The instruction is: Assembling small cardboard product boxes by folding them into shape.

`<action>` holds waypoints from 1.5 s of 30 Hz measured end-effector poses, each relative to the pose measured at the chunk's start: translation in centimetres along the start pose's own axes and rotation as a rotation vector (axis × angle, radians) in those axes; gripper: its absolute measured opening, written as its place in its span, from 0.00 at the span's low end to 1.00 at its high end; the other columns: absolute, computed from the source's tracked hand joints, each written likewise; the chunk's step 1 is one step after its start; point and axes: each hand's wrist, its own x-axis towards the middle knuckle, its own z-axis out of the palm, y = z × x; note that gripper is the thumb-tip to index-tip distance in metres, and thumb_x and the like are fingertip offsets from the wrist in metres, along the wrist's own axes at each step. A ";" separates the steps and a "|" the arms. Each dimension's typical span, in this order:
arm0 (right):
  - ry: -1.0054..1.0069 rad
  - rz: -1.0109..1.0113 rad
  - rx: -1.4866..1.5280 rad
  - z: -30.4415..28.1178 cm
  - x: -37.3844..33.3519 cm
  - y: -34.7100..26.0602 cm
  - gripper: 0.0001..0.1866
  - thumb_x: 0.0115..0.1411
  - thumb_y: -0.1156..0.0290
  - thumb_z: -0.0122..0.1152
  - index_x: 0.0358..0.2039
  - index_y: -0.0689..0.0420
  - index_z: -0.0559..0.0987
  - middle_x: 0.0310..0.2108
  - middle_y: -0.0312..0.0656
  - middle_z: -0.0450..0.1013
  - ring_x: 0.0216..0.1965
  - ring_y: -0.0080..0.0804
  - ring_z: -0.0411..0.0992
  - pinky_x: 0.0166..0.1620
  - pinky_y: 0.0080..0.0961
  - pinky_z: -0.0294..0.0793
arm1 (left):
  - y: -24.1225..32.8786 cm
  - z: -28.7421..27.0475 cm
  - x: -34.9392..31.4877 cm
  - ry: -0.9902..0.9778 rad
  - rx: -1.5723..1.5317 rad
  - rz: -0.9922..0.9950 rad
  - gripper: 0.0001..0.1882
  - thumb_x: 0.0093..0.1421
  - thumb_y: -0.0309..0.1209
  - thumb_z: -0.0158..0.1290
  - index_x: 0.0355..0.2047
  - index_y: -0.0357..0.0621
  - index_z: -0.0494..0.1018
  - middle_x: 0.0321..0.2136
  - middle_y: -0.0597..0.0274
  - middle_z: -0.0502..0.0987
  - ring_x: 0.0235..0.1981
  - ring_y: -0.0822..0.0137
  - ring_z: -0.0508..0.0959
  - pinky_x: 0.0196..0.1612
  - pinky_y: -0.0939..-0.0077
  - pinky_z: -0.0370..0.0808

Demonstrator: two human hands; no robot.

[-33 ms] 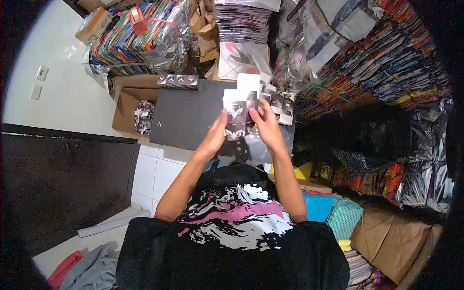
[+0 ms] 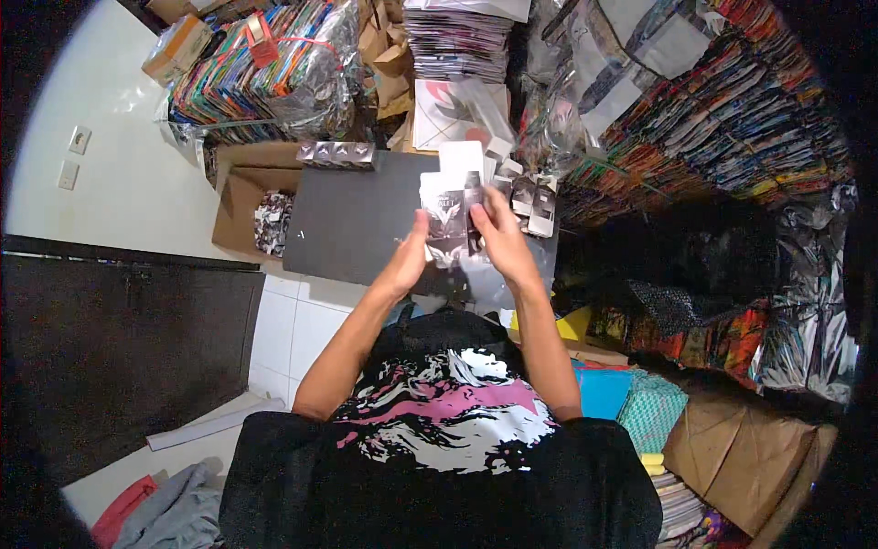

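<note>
Between my two hands is a small unglued-looking paper carton, printed grey with a pale wing emblem, its white flaps standing up at the far end. My left hand grips its left edge, thumb on top. On the right side, my right hand pinches the narrower dark panel with the thumb in front and fingers behind. The carton is held above the dark grey tabletop. Just beyond my right hand lies a pile of similar small cartons, white and dark.
A row of small dark boxes stands at the table's far left edge. Beside it, an open cardboard box holds many small printed pieces. Stacked packets and a paper stack rise behind; more bundles fill the right.
The carton's tall white flap has shifted slightly left, and its panels sit a little closer together. Both hands keep nearly the same place and grip.
</note>
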 end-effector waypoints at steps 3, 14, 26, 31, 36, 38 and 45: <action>-0.147 -0.055 -0.106 0.6 -0.4 0.2 0.41 0.72 0.56 0.59 0.75 0.64 0.54 0.70 0.54 0.61 0.71 0.39 0.58 0.72 0.31 0.55 | 0.5 2.0 -0.5 0.099 0.133 0.182 0.39 0.78 0.56 0.31 0.70 0.30 0.57 0.64 0.49 0.68 0.64 0.64 0.67 0.69 0.67 0.61; -0.106 0.136 0.022 2.5 -0.9 0.0 0.16 0.63 0.63 0.72 0.42 0.64 0.84 0.36 0.36 0.82 0.34 0.20 0.77 0.37 0.22 0.76 | 1.9 -1.8 -0.5 0.232 0.283 0.319 0.18 0.64 0.31 0.66 0.50 0.38 0.73 0.40 0.62 0.82 0.36 0.73 0.82 0.38 0.74 0.80; -0.298 -0.105 -0.395 15.7 1.3 2.3 0.42 0.75 0.35 0.29 0.79 0.48 0.45 0.72 0.53 0.52 0.74 0.46 0.49 0.75 0.37 0.44 | 4.0 -12.2 -4.0 -0.206 0.255 0.133 0.46 0.70 0.46 0.56 0.75 0.37 0.44 0.69 0.54 0.58 0.69 0.61 0.60 0.70 0.66 0.58; 0.004 0.076 -0.052 20.0 1.5 1.5 0.49 0.64 0.78 0.68 0.77 0.50 0.47 0.63 0.56 0.67 0.54 0.36 0.76 0.53 0.31 0.78 | 7.1 -18.5 -4.8 -0.001 0.188 -0.033 0.28 0.68 0.44 0.60 0.59 0.34 0.71 0.49 0.59 0.79 0.46 0.69 0.77 0.50 0.71 0.75; 0.086 0.057 0.031 22.2 2.6 2.9 0.45 0.58 0.81 0.73 0.71 0.55 0.56 0.41 0.46 0.83 0.37 0.27 0.81 0.41 0.24 0.81 | 6.8 -22.0 -4.3 0.095 0.147 0.099 0.18 0.67 0.39 0.62 0.46 0.34 0.80 0.38 0.62 0.84 0.35 0.74 0.81 0.39 0.75 0.78; 0.115 0.045 0.020 23.0 2.7 3.5 0.42 0.59 0.80 0.73 0.68 0.56 0.59 0.40 0.45 0.83 0.35 0.25 0.80 0.37 0.22 0.79 | 6.5 -22.4 -4.3 0.083 0.104 0.113 0.18 0.67 0.39 0.63 0.45 0.34 0.81 0.38 0.61 0.84 0.35 0.74 0.81 0.39 0.76 0.78; 0.162 0.127 0.113 25.8 2.0 3.0 0.27 0.62 0.76 0.71 0.57 0.59 0.68 0.37 0.43 0.83 0.33 0.24 0.80 0.36 0.23 0.80 | 6.9 -24.5 -4.5 0.049 0.112 0.192 0.15 0.65 0.33 0.65 0.46 0.34 0.80 0.38 0.61 0.85 0.37 0.74 0.81 0.40 0.75 0.79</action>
